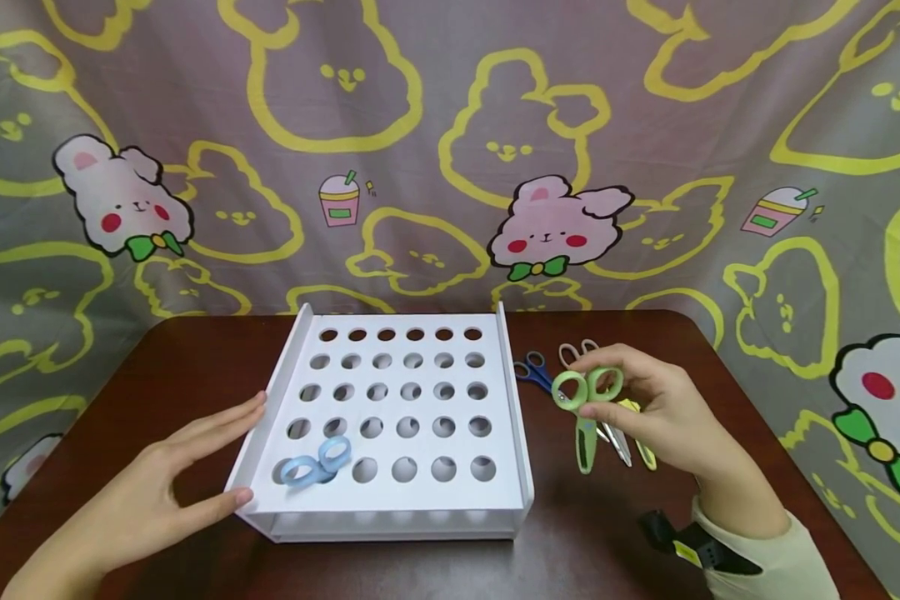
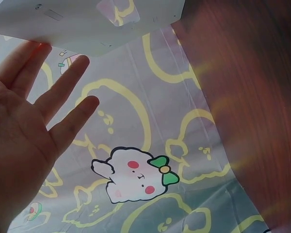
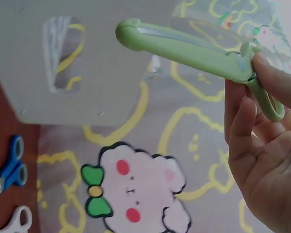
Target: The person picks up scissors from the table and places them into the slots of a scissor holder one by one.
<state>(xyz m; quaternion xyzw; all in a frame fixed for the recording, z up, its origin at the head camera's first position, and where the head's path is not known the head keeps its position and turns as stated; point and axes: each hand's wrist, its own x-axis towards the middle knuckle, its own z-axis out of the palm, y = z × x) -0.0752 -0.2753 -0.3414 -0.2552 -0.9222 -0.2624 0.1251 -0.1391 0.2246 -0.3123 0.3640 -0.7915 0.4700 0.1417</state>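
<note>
In the head view, a white rack (image 1: pixel 427 408) with rows of round holes stood at the lower centre of the frame on a dark table (image 1: pixel 592 542). The left hand (image 1: pixel 146 487), at the lower left, had its fingers straight and their tips against the rack's left wall. Light blue scissors (image 1: pixel 317 474) stood in the rack near its front left corner, handles up. At the right of the frame, the right hand (image 1: pixel 667 412) pinched green scissors (image 1: pixel 586 442) by the handles, blade end down. Dark blue scissors (image 1: pixel 543 378) and a partly hidden yellow tool (image 1: pixel 647 455) lay near it.

In the left wrist view, the left hand's extended fingers reached the rack's edge at the upper left.

In the right wrist view, the green scissors stretched from the upper centre to the gripping fingers at right; a white handle (image 3: pixel 8 226) showed at the lower left.
</note>
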